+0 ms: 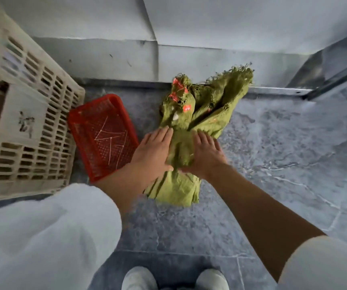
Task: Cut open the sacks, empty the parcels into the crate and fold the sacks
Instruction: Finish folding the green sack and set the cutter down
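Head view, looking straight down: your left grip (154,149) lies flat on the green sack (191,116), fingers straight, nothing curled round the cloth. Your right grip (207,153) does the same just beside it, palm down and fingers spread. Both press the middle of the sack onto the floor (283,153), which looks like pinning a fold so the cloth can't spring up. I'd judge you're in the folding step, since this sack looks limp and emptied. Its far end bunches up at the foot of the wall (116,59), frayed edge and red tags pointing away from you, and the near end lies in pleats below your wrists. Mind your left: the red basket (103,135), with white strings in it, sits just beside the sack, and the big pale crate (22,114) stands close against the basket beyond. What's inside the crate I cannot tell. The open floor is to your right, and your shoes (139,278) are well back from the near end, so fold toward yourself or rightward.
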A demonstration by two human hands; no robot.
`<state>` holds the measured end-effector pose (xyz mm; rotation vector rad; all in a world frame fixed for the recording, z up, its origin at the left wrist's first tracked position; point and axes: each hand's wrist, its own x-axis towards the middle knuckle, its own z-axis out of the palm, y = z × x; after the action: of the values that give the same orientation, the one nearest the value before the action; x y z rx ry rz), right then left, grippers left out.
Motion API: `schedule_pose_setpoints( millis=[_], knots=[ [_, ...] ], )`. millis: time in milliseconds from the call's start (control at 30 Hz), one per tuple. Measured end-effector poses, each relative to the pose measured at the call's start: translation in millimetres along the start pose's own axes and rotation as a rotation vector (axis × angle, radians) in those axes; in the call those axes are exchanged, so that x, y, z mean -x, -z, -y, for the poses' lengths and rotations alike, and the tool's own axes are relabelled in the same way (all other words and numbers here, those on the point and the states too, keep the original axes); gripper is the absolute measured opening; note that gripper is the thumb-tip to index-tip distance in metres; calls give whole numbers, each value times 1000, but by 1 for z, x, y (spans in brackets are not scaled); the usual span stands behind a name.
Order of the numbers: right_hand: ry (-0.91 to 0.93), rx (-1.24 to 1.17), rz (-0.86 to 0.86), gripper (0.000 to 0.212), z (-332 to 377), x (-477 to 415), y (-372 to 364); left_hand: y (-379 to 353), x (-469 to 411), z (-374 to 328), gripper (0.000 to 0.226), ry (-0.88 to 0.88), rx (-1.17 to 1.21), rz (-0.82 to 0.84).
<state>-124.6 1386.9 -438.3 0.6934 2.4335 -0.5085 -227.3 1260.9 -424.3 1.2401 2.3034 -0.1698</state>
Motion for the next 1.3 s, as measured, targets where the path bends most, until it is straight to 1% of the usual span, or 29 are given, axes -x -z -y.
schedule_pose_setpoints(
  millis=[67, 100, 133, 167, 200, 233, 300, 333, 400, 433, 500, 533, 567, 600, 700, 767, 867, 933, 1000, 1133, 1200, 1300],
  knots=[
    [-29, 3, 19, 146, -7, -25, -15, -16, -22, 3, 125, 55, 46, 81],
    [-46, 13, 27, 151, -9, -32, -23, -25, -27, 2, 127, 75, 70, 98],
    [-70, 25, 38, 153, -9, -37, -30, -36, -28, 0, 126, 80, 70, 94],
    [-95, 29, 51, 150, -7, -38, -35, -46, -26, -2, 124, 75, 36, 76],
    [-112, 24, 60, 140, -4, -37, -40, -56, -21, -4, 120, 67, -22, 55],
    [-109, 13, 59, 122, 0, -34, -45, -63, -16, -6, 117, 64, -69, 47],
    [-72, 6, 45, 80, 7, -20, -50, -68, -6, -6, 104, 73, -73, 109],
    [-58, 1, 44, 68, 11, -10, -52, -65, 1, -4, 92, 72, -47, 150],
    [-53, -56, 70, 58, 15, 16, -50, -54, 20, -3, 65, 31, 15, 156],
    [-63, -129, 105, 52, 17, 32, -46, -46, 32, -5, 57, 7, 59, 151],
    [-88, -303, 176, 37, 20, 63, -32, -26, 58, -9, 50, -8, 184, 184],
    [-97, -354, 180, 32, 22, 81, -19, -12, 72, -13, 46, 9, 254, 212],
    [-100, -367, 166, 31, 24, 99, -3, 4, 85, -18, 44, 27, 305, 221],
    [-101, -367, 148, 35, 26, 116, 16, 23, 98, -24, 43, 37, 334, 213],
    [-108, -434, 124, 60, 33, 163, 96, 92, 135, -38, 49, 22, 365, 138],
    [-99, -502, 102, 67, 36, 191, 162, 153, 153, -45, 53, 22, 421, 112],
    [-44, -517, 39, 72, 51, 236, 268, 257, 177, -49, 57, 13, 475, 90],
    [-26, -527, -19, 69, 68, 274, 333, 327, 202, -53, 60, -4, 482, 67],
    [8, -525, -76, 60, 84, 314, 391, 392, 233, -59, 63, -24, 491, 30],
    [93, -589, -187, 51, 106, 397, 477, 500, 307, -74, 65, -87, 500, -77],
    [130, -607, -224, 44, 112, 433, 512, 546, 344, -86, 77, -143, 422, -218],
    [202, -637, -279, 24, 116, 475, 565, 598, 395, -109, 105, -249, 132, -499]
  ],
)
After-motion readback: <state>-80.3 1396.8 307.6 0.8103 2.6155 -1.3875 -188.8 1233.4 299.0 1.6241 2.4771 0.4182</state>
